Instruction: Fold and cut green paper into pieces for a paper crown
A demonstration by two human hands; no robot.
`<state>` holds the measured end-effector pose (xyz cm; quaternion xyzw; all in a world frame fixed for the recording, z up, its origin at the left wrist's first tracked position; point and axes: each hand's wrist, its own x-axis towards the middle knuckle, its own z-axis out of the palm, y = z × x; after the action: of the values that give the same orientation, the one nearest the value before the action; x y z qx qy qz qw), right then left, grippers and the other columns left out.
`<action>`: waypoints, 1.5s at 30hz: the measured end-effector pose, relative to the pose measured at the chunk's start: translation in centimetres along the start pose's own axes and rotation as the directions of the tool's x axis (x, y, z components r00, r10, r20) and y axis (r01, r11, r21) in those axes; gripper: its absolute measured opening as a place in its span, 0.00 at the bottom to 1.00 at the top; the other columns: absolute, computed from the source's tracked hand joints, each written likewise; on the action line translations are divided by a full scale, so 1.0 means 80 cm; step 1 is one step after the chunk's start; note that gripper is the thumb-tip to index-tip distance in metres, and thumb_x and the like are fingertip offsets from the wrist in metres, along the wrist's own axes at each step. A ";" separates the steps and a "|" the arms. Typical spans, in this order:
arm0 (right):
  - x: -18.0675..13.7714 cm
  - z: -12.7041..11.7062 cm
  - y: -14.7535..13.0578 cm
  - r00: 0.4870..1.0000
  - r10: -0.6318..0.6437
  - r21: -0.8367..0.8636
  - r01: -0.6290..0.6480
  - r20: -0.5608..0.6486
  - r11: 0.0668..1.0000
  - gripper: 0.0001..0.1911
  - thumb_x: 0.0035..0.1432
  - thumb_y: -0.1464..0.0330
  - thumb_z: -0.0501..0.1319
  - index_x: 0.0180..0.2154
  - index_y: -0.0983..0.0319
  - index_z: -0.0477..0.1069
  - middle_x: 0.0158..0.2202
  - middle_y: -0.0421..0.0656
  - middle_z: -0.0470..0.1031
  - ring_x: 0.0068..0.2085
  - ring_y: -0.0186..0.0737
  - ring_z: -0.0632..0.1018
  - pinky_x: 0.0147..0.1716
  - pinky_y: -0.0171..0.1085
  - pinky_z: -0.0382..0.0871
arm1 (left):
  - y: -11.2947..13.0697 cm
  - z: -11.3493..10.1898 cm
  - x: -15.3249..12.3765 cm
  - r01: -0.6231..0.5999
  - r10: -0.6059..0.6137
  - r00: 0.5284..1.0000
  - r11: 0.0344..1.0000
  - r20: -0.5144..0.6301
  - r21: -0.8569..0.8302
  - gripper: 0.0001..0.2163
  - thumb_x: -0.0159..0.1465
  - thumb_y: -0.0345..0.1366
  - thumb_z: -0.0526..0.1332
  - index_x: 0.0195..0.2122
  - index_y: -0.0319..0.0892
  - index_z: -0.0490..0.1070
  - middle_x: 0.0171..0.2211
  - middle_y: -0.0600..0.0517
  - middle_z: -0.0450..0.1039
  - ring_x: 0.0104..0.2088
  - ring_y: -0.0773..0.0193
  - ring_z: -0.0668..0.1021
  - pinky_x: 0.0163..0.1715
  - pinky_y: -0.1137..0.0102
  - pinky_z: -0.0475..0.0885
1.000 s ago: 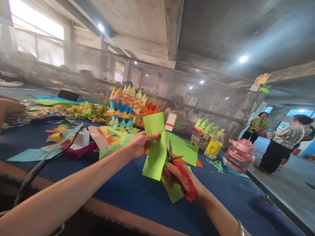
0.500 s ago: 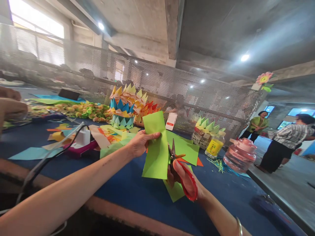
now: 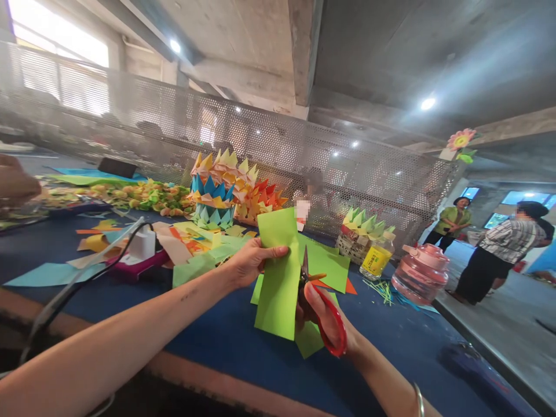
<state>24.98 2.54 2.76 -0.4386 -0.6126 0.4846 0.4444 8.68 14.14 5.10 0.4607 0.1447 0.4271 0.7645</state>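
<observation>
My left hand (image 3: 249,262) pinches a strip of light green paper (image 3: 277,292) at its left side, thumb in front. The strip stands upright over the table. My right hand (image 3: 319,310) grips scissors (image 3: 337,339) with red handles, blades pointing up at the strip's right edge. One blade shows beside the paper; the other seems hidden by the paper, so I cannot tell how far the blades are apart. Behind the scissors lies a larger green sheet (image 3: 330,259) on the blue tabletop (image 3: 217,341), with a bit of orange paper (image 3: 351,286) under it.
Folded paper crowns (image 3: 214,200) stand at the back, by a perforated metal screen (image 3: 165,116). To the right are a yellow-labelled bottle (image 3: 376,259) and a pink water jug (image 3: 419,275). Paper scraps, a magenta power strip (image 3: 141,267) and cables lie left. Another person's hand (image 3: 17,180) is far left.
The green strip in my left hand has moved down and slightly right against the scissors. One scissor blade that showed in front of the strip's edge is now out of sight.
</observation>
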 end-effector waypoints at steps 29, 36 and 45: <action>0.002 -0.001 -0.002 0.999 -0.012 0.005 0.012 -0.037 1.000 0.29 0.62 0.47 0.49 0.25 0.63 0.68 0.20 0.39 0.69 0.22 0.32 0.70 0.25 0.34 0.63 | 0.001 0.009 -0.007 0.137 -0.133 0.987 0.990 0.085 -0.034 0.19 0.40 0.30 0.77 0.34 0.31 0.78 0.30 0.44 0.81 0.28 0.59 0.81 0.32 0.69 0.78; 0.002 0.001 0.000 1.000 0.019 0.075 -0.020 0.016 0.997 0.25 0.61 0.47 0.52 0.26 0.61 0.67 0.22 0.38 0.66 0.24 0.32 0.69 0.25 0.33 0.63 | 0.010 0.005 -0.005 0.089 -0.088 0.996 0.993 0.024 -0.078 0.11 0.53 0.33 0.70 0.35 0.32 0.78 0.29 0.43 0.81 0.28 0.57 0.82 0.31 0.66 0.79; 0.003 -0.007 0.011 0.999 0.025 0.061 -0.027 0.022 0.998 0.27 0.61 0.47 0.51 0.32 0.62 0.74 0.24 0.40 0.70 0.24 0.33 0.71 0.27 0.34 0.66 | -0.001 0.001 0.003 0.008 -0.008 1.000 1.000 0.015 -0.019 0.14 0.47 0.34 0.74 0.33 0.33 0.78 0.27 0.45 0.81 0.24 0.60 0.81 0.27 0.70 0.78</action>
<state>25.59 2.98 2.01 -0.4277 -0.5963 0.5134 0.4449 8.90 14.26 5.08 0.4558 0.1366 0.4219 0.7717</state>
